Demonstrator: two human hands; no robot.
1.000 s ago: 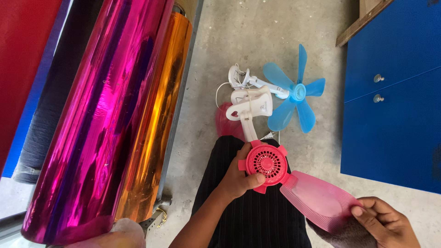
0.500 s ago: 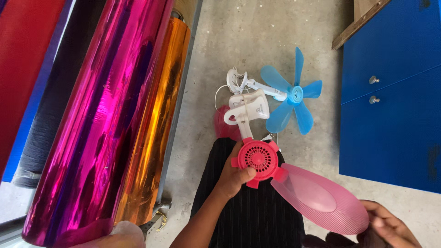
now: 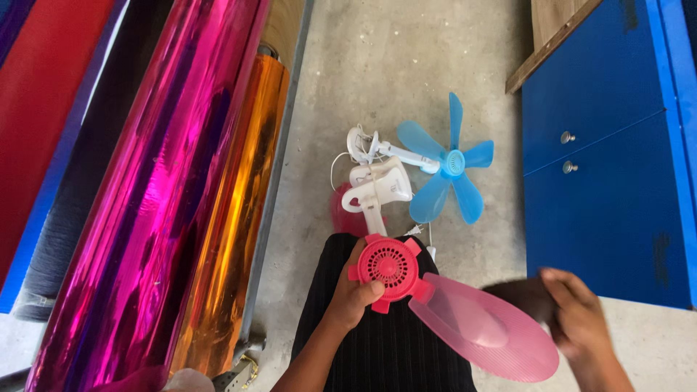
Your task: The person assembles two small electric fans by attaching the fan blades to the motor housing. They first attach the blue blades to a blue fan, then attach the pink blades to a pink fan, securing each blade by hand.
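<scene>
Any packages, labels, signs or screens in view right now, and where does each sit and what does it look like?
None in view: no package, label, sign or screen.
Nearest thing to packaging: glossy magenta foil roll, left, long cylinder.
Glossy orange foil roll, beside it, long cylinder.

— What is that pink fan hub (image 3: 390, 267) looking like?

— Smooth moulded plastic, slightly shiny, and the pink blade (image 3: 485, 328) is showing fine ribbing and looking a little see-through.

— And the blue fan (image 3: 448, 168) on the floor (image 3: 406, 65)?

— Glossy plastic blades with a white plastic body; the floor is showing as rough, matt concrete.

— Those rolls?

— The magenta roll (image 3: 149, 196) and orange roll (image 3: 231, 218) are gleaming like mirror foil. The blue cabinet (image 3: 602, 167) is looking like painted wood, scuffed, with small metal knobs.
</scene>
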